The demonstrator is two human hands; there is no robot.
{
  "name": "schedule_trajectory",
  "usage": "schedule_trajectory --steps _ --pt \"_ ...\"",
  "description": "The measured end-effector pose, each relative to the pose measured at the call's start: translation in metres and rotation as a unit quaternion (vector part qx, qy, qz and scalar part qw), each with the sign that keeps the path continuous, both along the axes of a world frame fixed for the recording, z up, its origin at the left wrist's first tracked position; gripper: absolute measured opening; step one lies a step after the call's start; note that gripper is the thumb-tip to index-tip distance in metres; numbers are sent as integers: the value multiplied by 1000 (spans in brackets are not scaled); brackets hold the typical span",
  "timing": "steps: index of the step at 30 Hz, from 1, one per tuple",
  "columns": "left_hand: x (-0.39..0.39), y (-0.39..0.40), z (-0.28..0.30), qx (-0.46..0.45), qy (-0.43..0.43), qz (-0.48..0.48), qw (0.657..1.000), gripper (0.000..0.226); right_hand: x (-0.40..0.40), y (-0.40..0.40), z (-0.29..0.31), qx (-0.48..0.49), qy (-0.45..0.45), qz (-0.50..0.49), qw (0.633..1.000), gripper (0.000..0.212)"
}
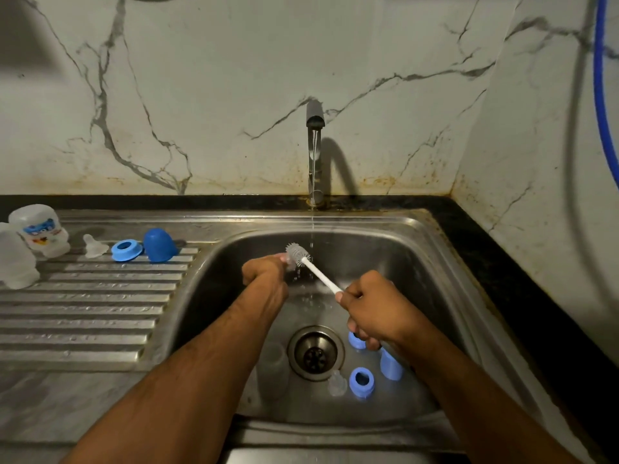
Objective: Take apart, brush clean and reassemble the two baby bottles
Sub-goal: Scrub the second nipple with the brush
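My right hand [371,306] grips the white handle of a bottle brush [298,254], whose grey bristle head lies against a small clear part pinched in my left hand [264,272]; that part is mostly hidden by my fingers. Both hands are over the sink basin [422,262], beside a thin stream from the tap [315,142]. On the draining board stand two upturned clear bottles [40,229] [15,259], a clear teat [93,246], a blue ring [125,250] and a blue cap [159,245]. In the basin lie a clear teat [336,383], a blue ring [361,381] and blue pieces [390,365] [356,339].
The drain strainer [315,353] sits in the basin floor. A ribbed steel draining board [87,313] fills the left. A marble wall rises behind and to the right, with a black counter edge [522,272]. A blue hose [599,95] hangs at the far right.
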State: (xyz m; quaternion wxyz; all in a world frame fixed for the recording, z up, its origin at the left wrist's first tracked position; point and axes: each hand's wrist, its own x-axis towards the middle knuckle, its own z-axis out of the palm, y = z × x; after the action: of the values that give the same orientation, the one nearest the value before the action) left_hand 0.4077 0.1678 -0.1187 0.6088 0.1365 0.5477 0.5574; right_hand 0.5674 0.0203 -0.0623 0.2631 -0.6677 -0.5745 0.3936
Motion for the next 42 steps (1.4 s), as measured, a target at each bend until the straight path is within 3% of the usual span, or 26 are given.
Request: schedule_trajectory --steps 1,2,3,4,5,6,8,11,13,17,22,26,30,34,42 --pt "2 -5 5 -42 50 9 998 35 0 3 0 6 -12 -7 1000 27" --pt "9 -15 10 -72 186 -23 980 38 -1 7 2 11 -24 -17 1000 27" --pt "14 -18 5 -18 352 -116 928 40 0 9 1 13 -29 -23 999 28" --pt "22 -21 12 -14 432 -151 889 42 0 11 0 13 -30 -26 999 29" --pt "27 -20 12 7 449 -149 881 41 2 11 -1 12 -31 -29 999 30" --pt "27 -18 11 -1 395 -103 913 35 5 11 -2 8 -31 -32 999 31" --pt "20 -12 10 -2 160 -67 985 20 12 11 -3 4 -26 -43 999 34" --pt "21 -23 6 18 44 9 999 13 24 18 -4 14 -21 -71 997 32" --pt "24 -25 11 1 -4 -24 1000 16 28 21 -6 16 -3 -89 996 31" --pt "23 -29 14 13 33 -104 994 22 30 22 -11 12 11 -101 995 29" --pt "26 -25 6 29 27 -111 993 8 31 23 -13 13 20 -103 994 26" --pt "29 -24 1 48 96 -110 988 14 31 23 -14 11 14 -101 995 29" --pt "25 -24 2 57 103 -106 987 21 31 23 -13 11 7 -96 995 31" --pt "23 -25 3 55 105 -100 988 13 30 23 -12 13 5 -92 996 32" --pt "27 -26 1 99 176 -114 973 21 31 24 -14 10 7 -96 995 31"
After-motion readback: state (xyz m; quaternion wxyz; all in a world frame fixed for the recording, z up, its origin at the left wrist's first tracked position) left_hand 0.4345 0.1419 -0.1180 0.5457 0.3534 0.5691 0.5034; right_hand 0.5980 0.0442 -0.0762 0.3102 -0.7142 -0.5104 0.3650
